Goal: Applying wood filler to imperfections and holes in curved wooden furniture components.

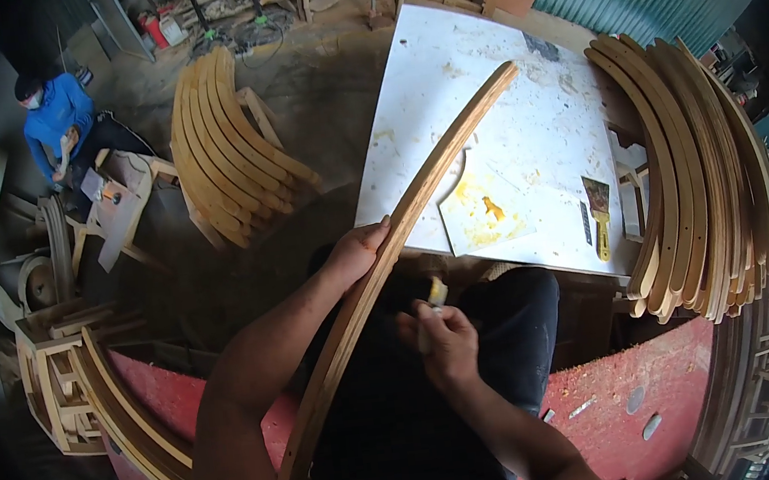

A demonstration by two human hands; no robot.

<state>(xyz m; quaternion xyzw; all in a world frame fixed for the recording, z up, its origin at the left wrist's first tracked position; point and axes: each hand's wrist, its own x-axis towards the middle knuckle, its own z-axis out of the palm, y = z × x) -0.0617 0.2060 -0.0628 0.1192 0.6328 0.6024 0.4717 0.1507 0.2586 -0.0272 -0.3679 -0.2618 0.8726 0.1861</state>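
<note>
A long curved wooden slat (434, 174) runs from my lap up over the white tabletop, its far end tilted up to the right. My left hand (358, 254) is wrapped round its middle, thumb on top. To the right of the slat, apart from it, my right hand (444, 339) grips a small putty knife (438, 292); its end looks smeared yellowish, and most of it is hidden in the fingers. Ahead, a pale board (486, 209) with yellow-orange putty rests on the white table (477, 52). A wider scraper (600, 217) with a yellow handle lies near the table's right edge.
Curved slats are stacked at the right (691, 170) and on a stand at the far left (220, 149). More slats (130, 407) lie by my left arm. Red boards (636, 401) flank my legs. A person in blue (63, 119) sits working at the back left.
</note>
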